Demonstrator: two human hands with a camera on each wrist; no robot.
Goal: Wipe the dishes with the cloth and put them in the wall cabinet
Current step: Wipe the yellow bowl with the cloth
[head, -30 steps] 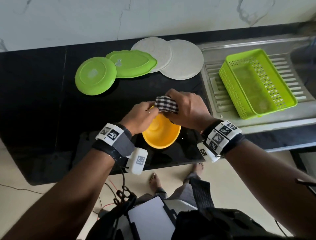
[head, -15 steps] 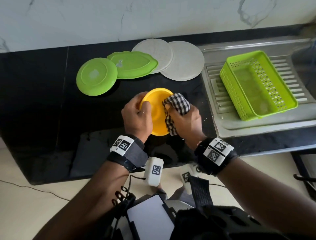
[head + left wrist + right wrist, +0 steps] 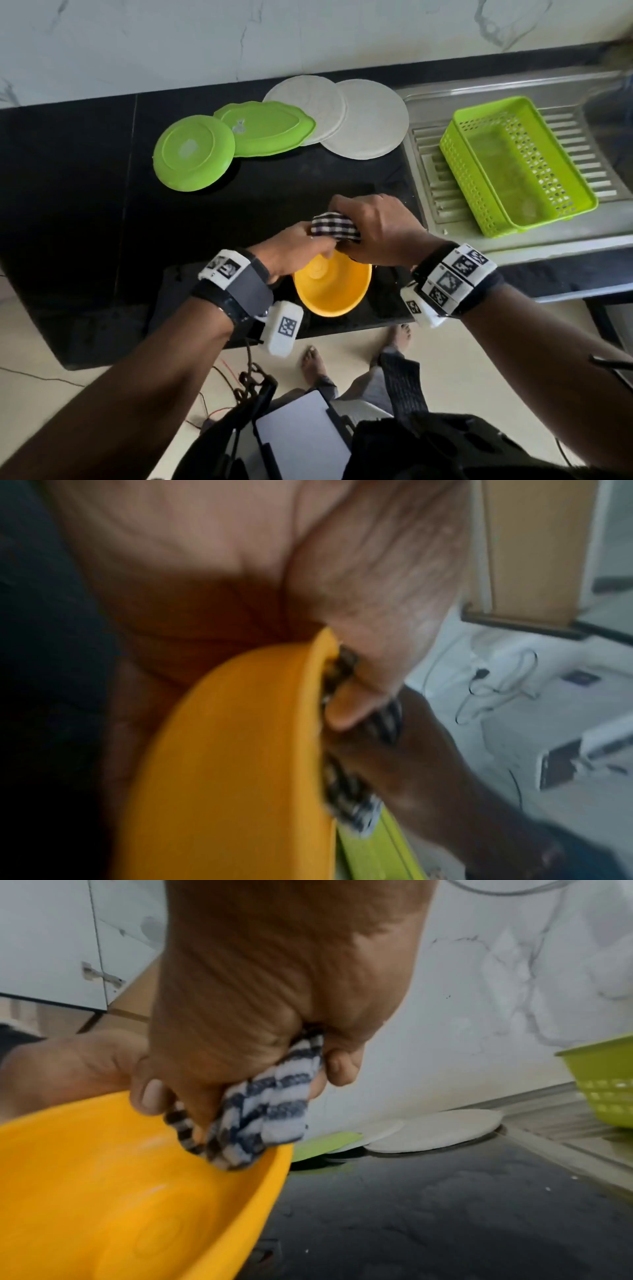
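Your yellow bowl (image 3: 334, 291) is tilted with its open side facing back toward you, held just above the front edge of the black countertop (image 3: 85, 205); being round, it has no long axis to speak of. Its far rim, at 12 o'clock, sits under both hands.

Your left hand (image 3: 291, 250) comes in from 9 o'clock and grips that far rim, fingers curled over the outside wall. Your right hand (image 3: 373, 233) comes in from 3 o'clock, its fingers bunched around the checked cloth (image 3: 334, 228), pressing it onto the rim. In the right wrist view the cloth (image 3: 260, 1112) hangs out of your fist and lies on the inner wall of the bowl (image 3: 120, 1191), thumb beside it.

Around you: at 11 o'clock, well apart from the bowl, a round green plate (image 3: 193, 157) lies upside down, its edge over a scalloped green plate (image 3: 270, 128). That one overlaps a white plate (image 3: 308, 102), which in turn overlaps a second white plate (image 3: 373, 120) at 12 o'clock. At 2 o'clock a green perforated basket (image 3: 513, 164) rests on the steel drainboard (image 3: 431, 192). Between the bowl and the plates the countertop is bare; the counter's front edge runs right below the bowl at 6 o'clock.
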